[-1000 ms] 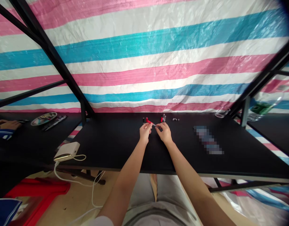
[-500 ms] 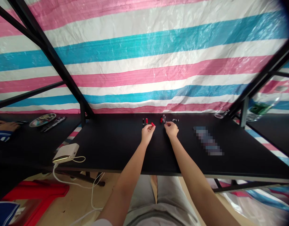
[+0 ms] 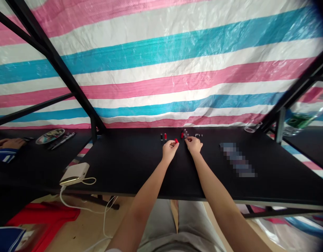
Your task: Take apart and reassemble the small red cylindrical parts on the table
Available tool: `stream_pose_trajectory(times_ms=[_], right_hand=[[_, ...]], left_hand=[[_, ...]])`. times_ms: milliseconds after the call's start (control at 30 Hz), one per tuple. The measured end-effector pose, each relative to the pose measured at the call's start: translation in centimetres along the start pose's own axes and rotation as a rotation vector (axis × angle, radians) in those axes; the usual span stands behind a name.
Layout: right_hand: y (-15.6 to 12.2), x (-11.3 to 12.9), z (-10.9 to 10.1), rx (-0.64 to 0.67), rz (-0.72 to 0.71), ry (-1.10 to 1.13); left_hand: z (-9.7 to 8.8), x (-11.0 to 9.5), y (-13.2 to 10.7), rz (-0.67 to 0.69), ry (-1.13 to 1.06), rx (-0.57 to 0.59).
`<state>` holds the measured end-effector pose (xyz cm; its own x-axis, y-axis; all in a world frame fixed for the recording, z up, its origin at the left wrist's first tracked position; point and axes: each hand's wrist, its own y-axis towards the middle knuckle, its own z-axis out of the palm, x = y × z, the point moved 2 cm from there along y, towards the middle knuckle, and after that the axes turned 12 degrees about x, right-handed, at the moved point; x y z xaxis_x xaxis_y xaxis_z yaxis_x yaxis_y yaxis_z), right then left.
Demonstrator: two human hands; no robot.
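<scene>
My left hand (image 3: 170, 151) pinches a small red cylindrical cap (image 3: 176, 140) between thumb and fingers, just above the black tabletop (image 3: 124, 157). To its right, my right hand (image 3: 194, 145) has its fingertips together beside a cluster of small greyish clear tubes (image 3: 186, 132); whatever lies between those fingers is too small to make out. A red cap-like piece (image 3: 181, 135) with a dark part stands at the cluster's left. Behind my left hand, a black-topped tube (image 3: 162, 137) and a red-topped tube (image 3: 165, 136) stand upright. Several small shiny pieces (image 3: 198, 135) lie behind my right hand.
On the right lies a blurred-out flat object (image 3: 237, 159), with a clear cup (image 3: 252, 126) behind it. A white power bank (image 3: 76, 172) with cables sits near the left front edge. Another person's hand (image 3: 14, 143) rests at the far left, near pens (image 3: 62, 140).
My left hand has moved slightly right with the red cap, which now points more upright. My right hand stays at the cluster of tubes. The view has shifted a little.
</scene>
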<state>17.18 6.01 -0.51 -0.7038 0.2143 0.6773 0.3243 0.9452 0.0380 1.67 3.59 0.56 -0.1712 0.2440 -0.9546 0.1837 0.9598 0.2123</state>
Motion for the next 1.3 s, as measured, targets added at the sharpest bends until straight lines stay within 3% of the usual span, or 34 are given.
stream_pose_trajectory(times_ms=[233, 433, 667, 900, 1067, 1300], right_hand=[[0.4, -0.3, 0.1, -0.017, -0.045, -0.010], [0.7, -0.6, 0.4, -0.025, -0.063, -0.032], [0.8, -0.7, 0.7, -0.041, -0.086, -0.055], [0.3, -0.5, 0.4, -0.047, -0.099, -0.101], [-0.6, -0.1, 0.0, -0.087, -0.129, -0.214], [-1.7, 1.1, -0.5, -0.065, -0.166, -0.236]], left_hand=[[2.4, 0.3, 3.3, 0.003, 0.126, 0.026], [3.7, 1.1, 5.2, -0.021, 0.366, 0.040], [3.7, 0.8, 6.1, -0.024, 0.699, 0.107], [4.0, 0.1, 5.8, -0.086, 0.772, 0.133], [2.7, -1.2, 4.6, -0.115, 0.682, 0.141], [-1.7, -2.6, 2.3, -0.175, 0.688, 0.010]])
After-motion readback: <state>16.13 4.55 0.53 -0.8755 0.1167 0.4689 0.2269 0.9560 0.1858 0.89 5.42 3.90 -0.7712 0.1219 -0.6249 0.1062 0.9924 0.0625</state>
